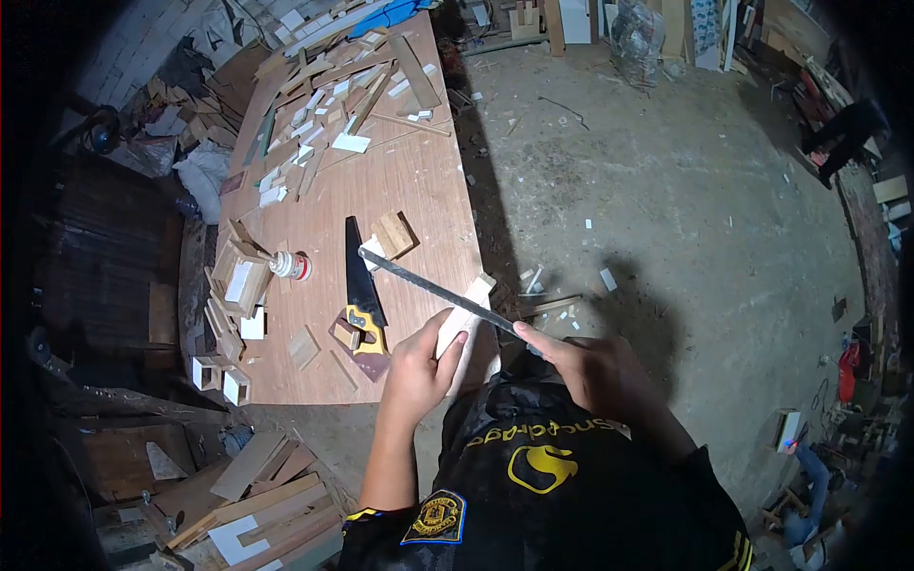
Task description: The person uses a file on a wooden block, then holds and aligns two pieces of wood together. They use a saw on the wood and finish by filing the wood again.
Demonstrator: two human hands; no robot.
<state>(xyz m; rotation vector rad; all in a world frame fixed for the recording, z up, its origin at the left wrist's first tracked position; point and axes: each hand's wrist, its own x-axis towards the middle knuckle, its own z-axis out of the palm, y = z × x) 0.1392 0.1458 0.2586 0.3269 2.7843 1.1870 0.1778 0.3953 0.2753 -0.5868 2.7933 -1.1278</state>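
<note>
Rasp laid across a wood piece

Left hand (pixel 419 366) grips the wood piece (pixel 465 319); right hand (pixel 581 366) holds the rasp (pixel 433 287), center of frame.

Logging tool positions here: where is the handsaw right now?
In the head view, the handsaw lies on the table, left of the file, its handle over the sandpaper.

Matt dark-metal file (pixel 433 288); pale wood piece (pixel 460 324); plywood-look tabletop (pixel 424 205)
</note>
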